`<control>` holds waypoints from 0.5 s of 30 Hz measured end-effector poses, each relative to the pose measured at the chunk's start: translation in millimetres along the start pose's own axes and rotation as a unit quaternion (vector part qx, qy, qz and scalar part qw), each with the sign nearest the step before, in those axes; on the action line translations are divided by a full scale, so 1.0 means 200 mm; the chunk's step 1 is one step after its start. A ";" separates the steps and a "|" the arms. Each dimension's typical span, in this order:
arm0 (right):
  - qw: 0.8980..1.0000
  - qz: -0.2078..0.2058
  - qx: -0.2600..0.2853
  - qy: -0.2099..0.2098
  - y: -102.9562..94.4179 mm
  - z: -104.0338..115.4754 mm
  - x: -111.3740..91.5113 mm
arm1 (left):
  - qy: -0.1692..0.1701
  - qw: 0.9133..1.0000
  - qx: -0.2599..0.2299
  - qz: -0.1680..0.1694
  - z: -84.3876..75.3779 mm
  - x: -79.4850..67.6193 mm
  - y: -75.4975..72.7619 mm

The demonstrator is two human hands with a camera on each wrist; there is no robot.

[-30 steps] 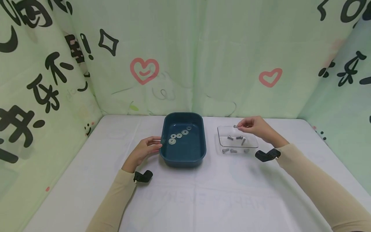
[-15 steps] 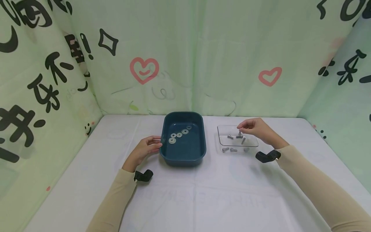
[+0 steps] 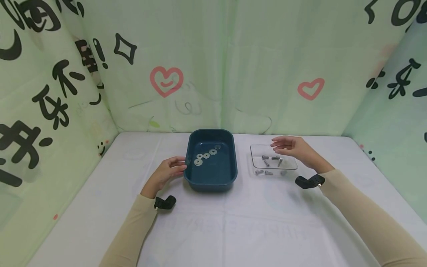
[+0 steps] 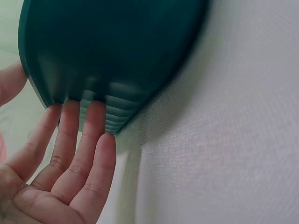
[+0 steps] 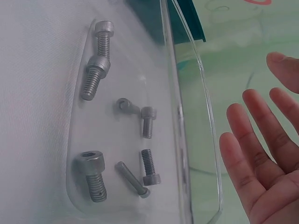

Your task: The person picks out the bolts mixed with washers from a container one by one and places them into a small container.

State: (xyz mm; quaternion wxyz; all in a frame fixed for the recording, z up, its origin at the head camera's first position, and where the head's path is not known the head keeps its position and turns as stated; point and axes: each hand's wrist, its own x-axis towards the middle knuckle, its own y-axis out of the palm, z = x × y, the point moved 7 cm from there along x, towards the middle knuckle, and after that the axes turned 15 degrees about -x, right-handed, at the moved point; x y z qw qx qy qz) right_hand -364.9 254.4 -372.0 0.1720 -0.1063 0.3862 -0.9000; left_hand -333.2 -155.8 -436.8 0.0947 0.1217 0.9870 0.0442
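In the head view my left hand (image 3: 163, 173) touches the left side of a dark blue tray (image 3: 211, 186). The left wrist view shows the straight fingers (image 4: 65, 140) against the tray's outer wall, the thumb by its rim. Several flat washers (image 3: 212, 152) lie inside the tray. My right hand (image 3: 289, 146) hovers over the back right of a clear plastic box (image 3: 274, 169), fingers extended, holding nothing. Several socket-head bolts (image 5: 92, 175) of differing sizes lie in the box in the right wrist view; no bolt touches the hand.
A white cloth (image 3: 223, 230) covers the table. Light green curtains (image 3: 260, 66) with printed hearts and black characters enclose the back and sides. The tray stands left of the clear box, with a strip of cloth between them.
My right hand was pinching a bolt, lowered it into the clear box and let go; its fingers are now spread from it. My left hand and the tray have stayed still.
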 end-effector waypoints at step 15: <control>0.999 -0.006 -0.039 -0.002 0.02 0.07 -0.05 | 0.025 0.998 0.049 -0.029 -0.04 -0.03 -0.06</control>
